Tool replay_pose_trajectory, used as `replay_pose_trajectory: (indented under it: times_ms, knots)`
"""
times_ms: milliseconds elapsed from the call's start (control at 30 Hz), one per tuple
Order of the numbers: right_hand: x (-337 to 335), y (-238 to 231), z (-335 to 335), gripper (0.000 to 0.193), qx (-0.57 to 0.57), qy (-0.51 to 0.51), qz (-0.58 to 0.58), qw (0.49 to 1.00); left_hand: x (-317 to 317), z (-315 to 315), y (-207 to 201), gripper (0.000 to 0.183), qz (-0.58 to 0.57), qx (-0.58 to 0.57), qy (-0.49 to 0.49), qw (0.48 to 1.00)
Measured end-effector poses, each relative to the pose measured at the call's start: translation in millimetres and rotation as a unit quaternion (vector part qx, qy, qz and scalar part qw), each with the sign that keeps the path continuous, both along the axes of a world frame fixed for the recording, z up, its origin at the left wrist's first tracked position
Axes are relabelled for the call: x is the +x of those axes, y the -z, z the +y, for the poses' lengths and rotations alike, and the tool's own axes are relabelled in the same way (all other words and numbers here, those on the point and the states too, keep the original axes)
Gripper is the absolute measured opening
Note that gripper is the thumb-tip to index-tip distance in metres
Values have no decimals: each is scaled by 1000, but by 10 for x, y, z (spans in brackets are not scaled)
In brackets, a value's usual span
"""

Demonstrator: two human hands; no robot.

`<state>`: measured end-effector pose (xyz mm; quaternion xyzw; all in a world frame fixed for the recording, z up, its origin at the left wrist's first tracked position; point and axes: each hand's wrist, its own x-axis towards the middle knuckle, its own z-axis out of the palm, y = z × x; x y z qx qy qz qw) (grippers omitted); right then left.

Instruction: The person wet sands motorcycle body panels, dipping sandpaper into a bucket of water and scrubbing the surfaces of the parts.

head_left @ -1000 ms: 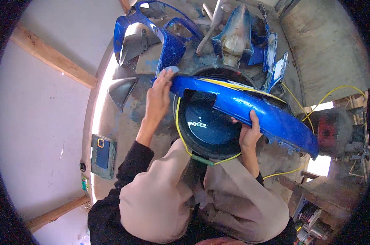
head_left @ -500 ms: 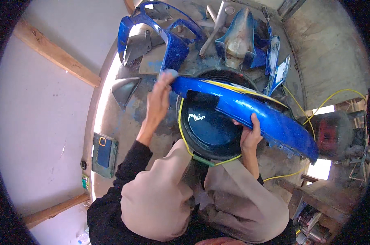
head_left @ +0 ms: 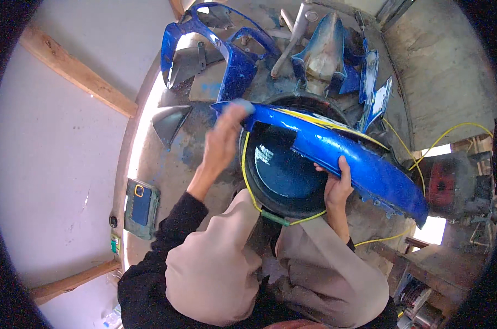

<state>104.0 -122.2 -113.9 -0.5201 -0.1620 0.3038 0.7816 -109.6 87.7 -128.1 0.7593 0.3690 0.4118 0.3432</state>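
A long glossy blue motorcycle body panel (head_left: 363, 162), with yellow and white stripes, lies slantwise over a black bucket (head_left: 312, 214). My right hand (head_left: 338, 186) grips its lower edge near the middle, thumb up on the blue face. At the panel's narrow left end, my left hand (head_left: 222, 137) presses a small pale blue-grey pad (head_left: 243, 106) against the surface. Motion smears those fingers and the pad, so its exact kind is unclear. Dark water (head_left: 276, 170) fills the bucket. The bucket's yellow handle (head_left: 244, 172) with a green grip hangs toward my knees.
A blue fairing frame (head_left: 235, 71), a grey triangular panel (head_left: 169, 123) and a blue fender-like piece (head_left: 321, 49) lie on the floor ahead. A phone (head_left: 141, 205) rests by the left wall. Yellow cord (head_left: 451, 129) runs near a dark red-and-black machine (head_left: 443, 183) at right.
My left hand and the pad have slid a little to the right along the panel, baring its pointed left tip. My right hand keeps its grip in nearly the same place.
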Motion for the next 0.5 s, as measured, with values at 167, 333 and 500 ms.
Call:
replay_pose_trajectory:
  times_ms: [167, 333, 500]
  knots:
    - [-28, -52, -22, 32, -15, 14, 0, 1000, -2, 140, -16, 47, 9, 1, 57, 998]
    - [-23, -25, -19, 30, -2, 45, 11, 999, 98, -76, -137, 40, 65, 159, 216, 961]
    - [-1, 18, -1, 31, -1, 58, -9, 998, 57, -46, -180, 42, 57, 57, 200, 976]
